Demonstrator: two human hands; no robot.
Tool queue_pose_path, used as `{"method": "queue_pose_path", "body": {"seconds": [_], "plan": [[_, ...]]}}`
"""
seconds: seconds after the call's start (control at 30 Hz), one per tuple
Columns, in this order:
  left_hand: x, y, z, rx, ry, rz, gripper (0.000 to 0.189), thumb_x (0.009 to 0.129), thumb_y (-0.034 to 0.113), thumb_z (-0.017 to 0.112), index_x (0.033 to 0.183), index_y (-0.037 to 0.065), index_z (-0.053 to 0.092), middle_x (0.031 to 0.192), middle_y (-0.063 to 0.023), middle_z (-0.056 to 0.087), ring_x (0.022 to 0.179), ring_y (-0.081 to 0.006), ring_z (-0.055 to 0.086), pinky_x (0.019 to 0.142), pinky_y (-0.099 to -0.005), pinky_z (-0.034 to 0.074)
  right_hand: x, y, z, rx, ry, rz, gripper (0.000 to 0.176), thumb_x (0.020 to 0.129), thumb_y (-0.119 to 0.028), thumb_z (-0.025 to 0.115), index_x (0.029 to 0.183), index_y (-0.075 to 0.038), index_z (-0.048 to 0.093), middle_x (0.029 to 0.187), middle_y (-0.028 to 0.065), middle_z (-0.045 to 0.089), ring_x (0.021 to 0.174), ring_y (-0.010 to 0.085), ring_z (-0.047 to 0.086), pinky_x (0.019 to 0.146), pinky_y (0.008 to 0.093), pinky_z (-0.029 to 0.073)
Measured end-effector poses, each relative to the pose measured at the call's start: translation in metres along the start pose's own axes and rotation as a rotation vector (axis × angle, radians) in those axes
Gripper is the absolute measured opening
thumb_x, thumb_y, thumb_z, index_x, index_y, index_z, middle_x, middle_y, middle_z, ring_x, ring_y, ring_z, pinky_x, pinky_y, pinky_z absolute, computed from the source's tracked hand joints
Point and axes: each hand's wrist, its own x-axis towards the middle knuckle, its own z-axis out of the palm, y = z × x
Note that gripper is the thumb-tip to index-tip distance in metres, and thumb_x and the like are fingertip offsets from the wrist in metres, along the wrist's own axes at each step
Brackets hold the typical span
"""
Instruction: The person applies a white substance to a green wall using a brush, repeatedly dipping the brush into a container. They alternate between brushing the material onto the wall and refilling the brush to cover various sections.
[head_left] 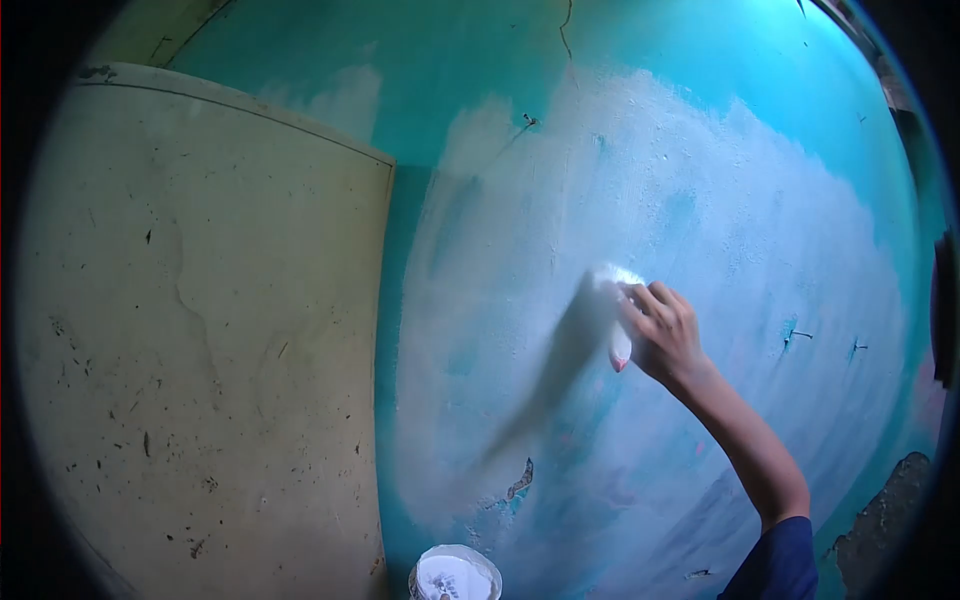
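My right hand point(662, 328) reaches up from the lower right, its fingers closed around a paintbrush point(620, 345). The brush's whitish handle points down and ends in a reddish tip. Its pale bristles point(612, 274) are against the turquoise wall point(450, 60), over a broad patch of thin white paint point(690, 190). At the bottom edge is a round white bucket point(490, 566) with white paint inside, cut off by the frame. Of my left hand nothing shows.
A cream-coloured panel point(230, 300), stained and flecked, stands at the left against the wall. Nails point(797, 335) stick out of the wall on the right, and another nail point(530, 121) higher up. Plaster has broken away point(885, 520) at the lower right.
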Motion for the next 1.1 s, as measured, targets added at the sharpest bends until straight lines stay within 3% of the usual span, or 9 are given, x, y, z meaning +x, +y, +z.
{"method": "queue_pose_path", "body": {"seconds": [0.13, 0.33, 0.5, 0.6, 0.73, 0.8, 0.9, 1.0, 1.1], "plan": [[0.003, 0.011, -0.003, -0.027, -0.065, -0.006, 0.069, 0.092, 0.018, 0.065, 0.152, 0.016, 0.030, 0.145, -0.0107, 0.040, 0.126, -0.0298, 0.048, 0.090, -0.0454, 0.054, 0.033, 0.028, -0.003, 0.241, -0.080, 0.207, 0.027, 0.089, -0.012, 0.060, 0.113, -0.017, 0.071, 0.095, 0.0078, 0.068, 0.086, 0.0249, 0.063, 0.069, 0.0373, 0.053], [-0.004, 0.024, 0.003, -0.022, -0.080, 0.016, 0.070, 0.092, 0.018, 0.066, 0.152, 0.016, 0.030, 0.144, -0.0107, 0.041, 0.127, -0.0291, 0.048, 0.091, -0.0440, 0.053, 0.155, 0.119, 0.016, 0.118, 0.206, 0.283, 0.025, 0.097, -0.022, 0.056, 0.116, -0.022, 0.072, 0.110, 0.0066, 0.071, 0.097, 0.0281, 0.065, 0.081, 0.0402, 0.054], [-0.008, 0.029, 0.007, -0.034, -0.078, 0.031, 0.071, 0.091, 0.017, 0.066, 0.152, 0.016, 0.030, 0.144, -0.0106, 0.041, 0.127, -0.0289, 0.047, 0.092, -0.0430, 0.053, 0.132, 0.085, 0.036, -0.058, 0.042, 0.154, 0.037, 0.081, -0.019, 0.075, 0.117, -0.018, 0.069, 0.101, 0.0045, 0.070, 0.092, 0.0235, 0.064, 0.071, 0.0368, 0.055], [-0.009, 0.034, 0.009, -0.046, -0.084, 0.022, 0.071, 0.091, 0.017, 0.066, 0.152, 0.016, 0.029, 0.144, -0.0106, 0.041, 0.127, -0.0289, 0.047, 0.092, -0.0426, 0.053, 0.068, 0.024, 0.029, 0.066, 0.129, -0.052, 0.030, 0.076, -0.008, 0.064, 0.104, -0.014, 0.069, 0.084, 0.0049, 0.066, 0.079, 0.0208, 0.063, 0.062, 0.0351, 0.051], [0.001, 0.024, 0.000, 0.044, -0.040, -0.042, 0.071, 0.090, 0.015, 0.067, 0.151, 0.015, 0.032, 0.143, -0.0100, 0.042, 0.127, -0.0284, 0.048, 0.092, -0.0409, 0.053, 0.023, -0.024, 0.002, 0.313, -0.229, -0.021, 0.026, 0.080, -0.008, 0.063, 0.103, -0.013, 0.072, 0.087, 0.0067, 0.068, 0.082, 0.0247, 0.065, 0.066, 0.0384, 0.052], [0.002, 0.020, -0.006, 0.061, -0.011, -0.057, 0.070, 0.090, 0.014, 0.067, 0.151, 0.014, 0.033, 0.143, -0.0099, 0.042, 0.127, -0.0280, 0.048, 0.092, -0.0405, 0.052, 0.033, -0.008, 0.000, 0.442, -0.369, 0.183, 0.023, 0.087, -0.013, 0.061, 0.105, -0.017, 0.074, 0.087, 0.0099, 0.068, 0.085, 0.0292, 0.066, 0.071, 0.0416, 0.054], [0.000, 0.025, -0.003, 0.066, -0.162, 0.007, 0.070, 0.089, 0.014, 0.068, 0.150, 0.013, 0.034, 0.143, -0.0099, 0.043, 0.126, -0.0272, 0.048, 0.092, -0.0404, 0.052, 0.078, 0.054, -0.005, 0.464, -0.148, 0.435, 0.021, 0.094, -0.025, 0.060, 0.107, -0.024, 0.076, 0.104, 0.0092, 0.072, 0.095, 0.0295, 0.069, 0.081, 0.0395, 0.056], [-0.007, 0.025, 0.004, 0.058, -0.123, -0.029, 0.070, 0.089, 0.013, 0.067, 0.151, 0.013, 0.034, 0.144, -0.0099, 0.042, 0.127, -0.0269, 0.047, 0.094, -0.0405, 0.051, 0.118, 0.118, 0.000, 0.117, 0.129, 0.335, 0.027, 0.101, -0.029, 0.051, 0.109, -0.022, 0.075, 0.111, 0.0036, 0.072, 0.096, 0.0296, 0.067, 0.080, 0.0396, 0.056], [-0.016, 0.030, 0.013, 0.053, -0.086, -0.032, 0.070, 0.090, 0.011, 0.066, 0.151, 0.013, 0.034, 0.145, -0.0105, 0.042, 0.129, -0.0274, 0.046, 0.096, -0.0410, 0.049, 0.108, 0.119, 0.013, -0.026, 0.163, 0.233, 0.027, 0.087, -0.014, 0.062, 0.112, -0.020, 0.072, 0.102, 0.0037, 0.070, 0.091, 0.0270, 0.065, 0.074, 0.0389, 0.055]]}}
